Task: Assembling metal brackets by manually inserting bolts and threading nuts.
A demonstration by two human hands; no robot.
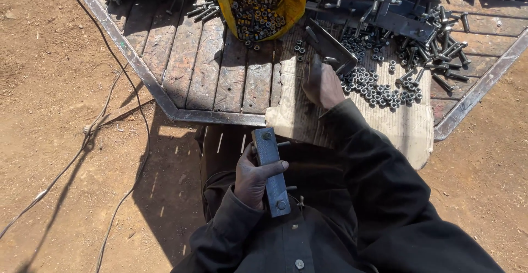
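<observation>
Grey steel bracket [271,171], 2 bolts | left hand [254,178] grip holds it | right hand [323,86] grip unclear

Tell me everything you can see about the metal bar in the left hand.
The metal bar is a flat, dull grey steel strip, narrow and oblong, with a bolt through each end and more bolt shanks sticking out sideways. It lies lengthwise over the lap, near end toward the chest. The left hand grips its middle, thumb across the face. Sunlight brightens its upper end.
</observation>
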